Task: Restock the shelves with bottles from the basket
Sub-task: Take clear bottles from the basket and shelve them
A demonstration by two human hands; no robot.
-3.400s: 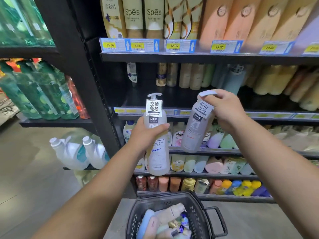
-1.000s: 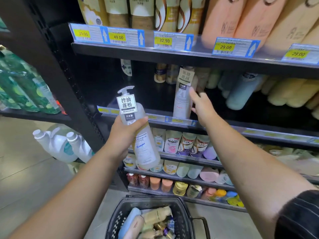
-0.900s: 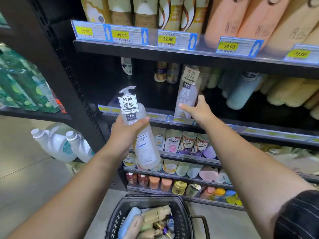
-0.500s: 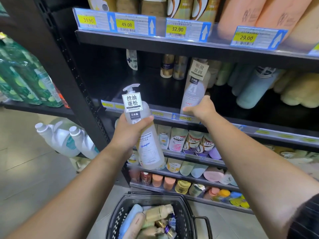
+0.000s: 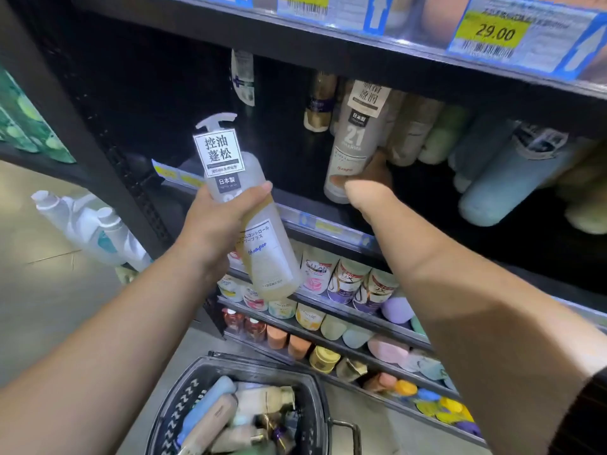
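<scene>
Two bottles held: left hand (image 5: 216,221) wraps pump bottle (image 5: 249,221) mid-body, right hand (image 5: 368,185) grips grey bottle (image 5: 356,142) base on shelf (image 5: 328,224).

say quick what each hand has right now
Left hand: grips the clear plastic pump bottle.
Right hand: grips the grey plastic bottle near its base.

A: Your pump bottle (image 5: 262,251) is frosted clear, yellowish low down, its white tag printed in black characters.
B: Your grey bottle (image 5: 353,149) shows a white "21" and a beige tag, against the black shelf (image 5: 295,200).
A: Your basket (image 5: 184,408) is black with white zigzags.
B: The price label (image 5: 492,31) above you is yellow on blue.
</scene>
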